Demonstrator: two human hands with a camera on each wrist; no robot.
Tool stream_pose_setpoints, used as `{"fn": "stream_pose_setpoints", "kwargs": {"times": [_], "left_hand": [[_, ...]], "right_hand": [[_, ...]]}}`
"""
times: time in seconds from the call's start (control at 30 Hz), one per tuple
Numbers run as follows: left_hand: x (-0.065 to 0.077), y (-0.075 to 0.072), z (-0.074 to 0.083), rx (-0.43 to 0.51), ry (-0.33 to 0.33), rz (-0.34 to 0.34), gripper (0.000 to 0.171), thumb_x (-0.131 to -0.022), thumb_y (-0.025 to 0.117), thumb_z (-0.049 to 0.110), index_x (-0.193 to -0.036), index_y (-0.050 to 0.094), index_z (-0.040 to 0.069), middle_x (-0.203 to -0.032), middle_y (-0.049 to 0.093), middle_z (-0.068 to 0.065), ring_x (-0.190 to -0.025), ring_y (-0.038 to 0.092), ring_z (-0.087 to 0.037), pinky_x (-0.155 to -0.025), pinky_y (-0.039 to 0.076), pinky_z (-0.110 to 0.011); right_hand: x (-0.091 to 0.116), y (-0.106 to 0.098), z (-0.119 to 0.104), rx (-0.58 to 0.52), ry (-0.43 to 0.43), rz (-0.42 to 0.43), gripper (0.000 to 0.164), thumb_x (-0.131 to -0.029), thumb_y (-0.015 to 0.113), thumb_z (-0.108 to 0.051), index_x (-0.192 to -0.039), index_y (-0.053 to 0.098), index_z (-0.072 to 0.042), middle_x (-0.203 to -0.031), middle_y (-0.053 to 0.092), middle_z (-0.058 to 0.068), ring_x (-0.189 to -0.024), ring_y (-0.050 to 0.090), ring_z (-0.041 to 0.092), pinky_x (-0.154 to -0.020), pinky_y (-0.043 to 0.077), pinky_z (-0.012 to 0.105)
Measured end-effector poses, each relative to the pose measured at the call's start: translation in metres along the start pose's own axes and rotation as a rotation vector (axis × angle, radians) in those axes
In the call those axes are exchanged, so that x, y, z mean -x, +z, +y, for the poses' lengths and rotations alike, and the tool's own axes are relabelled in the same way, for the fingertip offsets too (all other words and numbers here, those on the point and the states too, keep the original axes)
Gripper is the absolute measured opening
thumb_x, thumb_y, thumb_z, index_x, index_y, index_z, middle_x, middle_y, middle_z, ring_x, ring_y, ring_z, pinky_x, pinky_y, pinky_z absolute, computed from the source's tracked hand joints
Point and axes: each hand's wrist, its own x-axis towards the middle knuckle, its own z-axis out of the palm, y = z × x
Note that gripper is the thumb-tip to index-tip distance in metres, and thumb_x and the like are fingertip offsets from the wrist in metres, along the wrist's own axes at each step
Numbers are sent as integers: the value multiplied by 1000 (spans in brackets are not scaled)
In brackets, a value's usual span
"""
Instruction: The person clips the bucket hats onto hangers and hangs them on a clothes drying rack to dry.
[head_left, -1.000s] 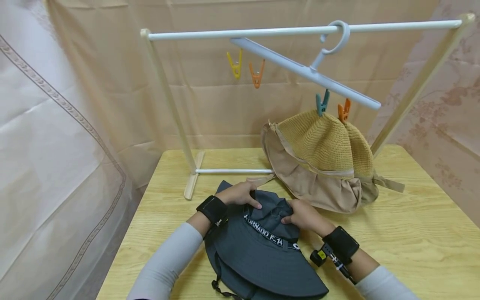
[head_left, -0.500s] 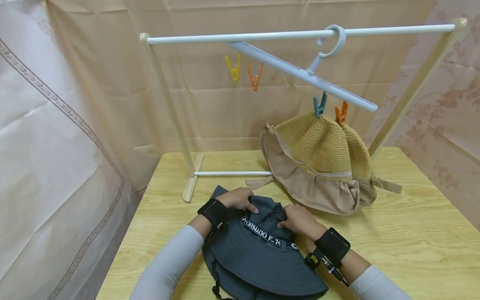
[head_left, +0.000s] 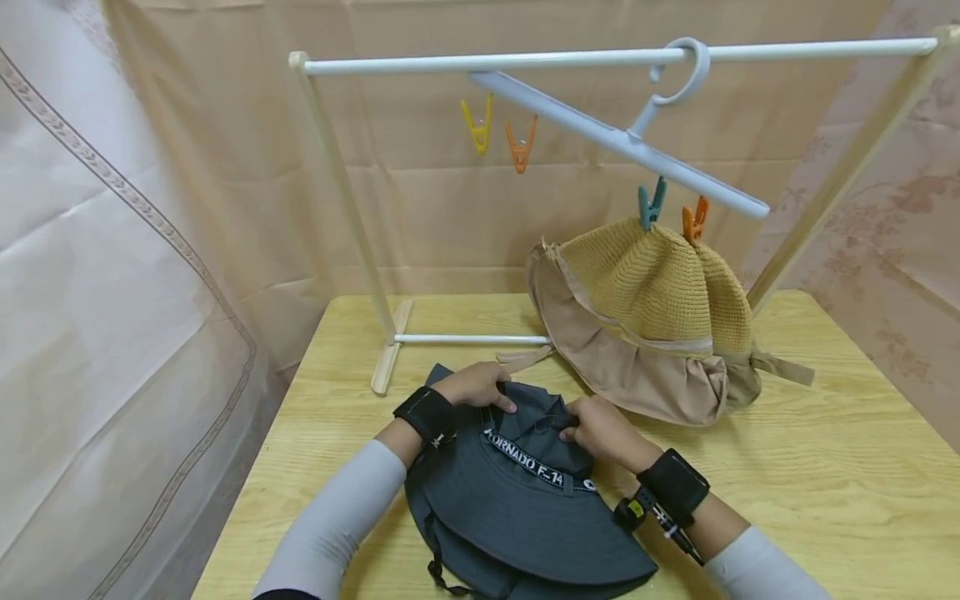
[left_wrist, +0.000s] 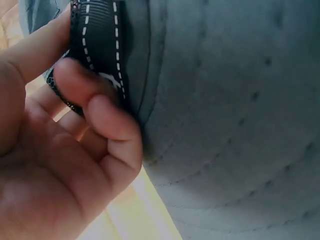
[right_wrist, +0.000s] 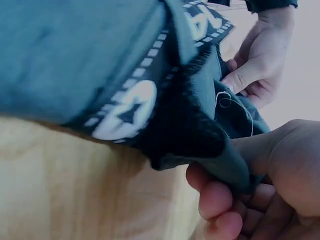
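A dark grey bucket hat [head_left: 525,525] lies on the table, brim toward the person, with a lettered black band around its crumpled crown. At the crown's left side, my left hand [head_left: 474,387] grips the fabric near the band. In the left wrist view its fingers [left_wrist: 112,117] curl at the band's edge. My right hand [head_left: 606,432] pinches the crown's right side between thumb and fingers. The right wrist view shows a fold of grey cloth [right_wrist: 227,167] in that pinch, with a loose white thread beside it. A black cord [head_left: 442,577] trails from the brim.
Behind the hat stands a rack with a white rail [head_left: 420,63]. A tilted pale hanger [head_left: 585,121] hangs there, its teal clip [head_left: 651,207] and orange clip [head_left: 694,220] holding a tan hat [head_left: 637,333]. Yellow [head_left: 477,129] and orange clips [head_left: 521,148] hang at its left.
The head view shifts slightly up and back down. Both hands keep their grip on the grey hat, which stays in nearly the same place.
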Motion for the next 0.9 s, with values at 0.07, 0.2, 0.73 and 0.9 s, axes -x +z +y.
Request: {"fn": "stream_pose_setpoints", "kwargs": {"times": [0.07,0.2,0.73,0.9], "left_hand": [[1,-4,1,3,22,13,23,-88,73,24,-76,58,11,-71,43,2,-61,44,-11,-57,37,-21],[2,-10,2,29,57,28,24,-90,71,23,-73,57,11,-72,44,3,-59,47,-9,-55,39,-19],[18,-34,19,113,74,141,35,-94,66,24,-65,49,15,-59,53,1,-55,63,-16,-54,43,-21],[12,-25,14,114,61,122,35,-94,66,22,-67,47,12,-61,55,-1,-62,64,-20,-56,40,-21]], "right_hand": [[0,-4,0,-34,18,-9,24,-82,75,-11,-66,58,-11,-58,42,-5,-56,42,9,-53,33,21],[1,-11,1,-79,46,-18,27,-85,73,-11,-63,56,-11,-56,37,-6,-52,40,9,-51,32,21],[-2,-28,7,-223,100,-63,31,-83,77,-33,-87,68,-4,-59,48,-4,-50,47,12,-50,41,27],[0,-17,10,-145,137,-64,24,-75,82,-20,-71,63,-5,-57,47,-4,-50,44,11,-49,38,25]]}}
